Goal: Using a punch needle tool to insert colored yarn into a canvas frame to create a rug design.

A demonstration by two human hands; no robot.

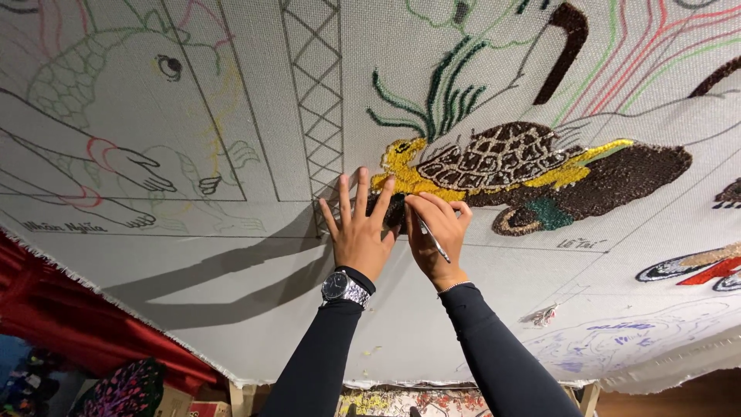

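A large white canvas stretches in front of me with drawn outlines and tufted patches. A tufted turtle in yellow and brown sits at its middle, on a dark brown patch. My left hand lies flat on the cloth with fingers spread, just left of the turtle's yellow head; a silver wristwatch is on that wrist. My right hand is closed around a thin silver tool, its fingertips pressed to the dark tufting under the turtle's head. Both arms wear black sleeves.
Green tufted grass rises above the turtle. A drawn lattice column runs down the cloth left of my hands. Red fabric hangs below the canvas's left edge. A colourful tufted patch sits at the right.
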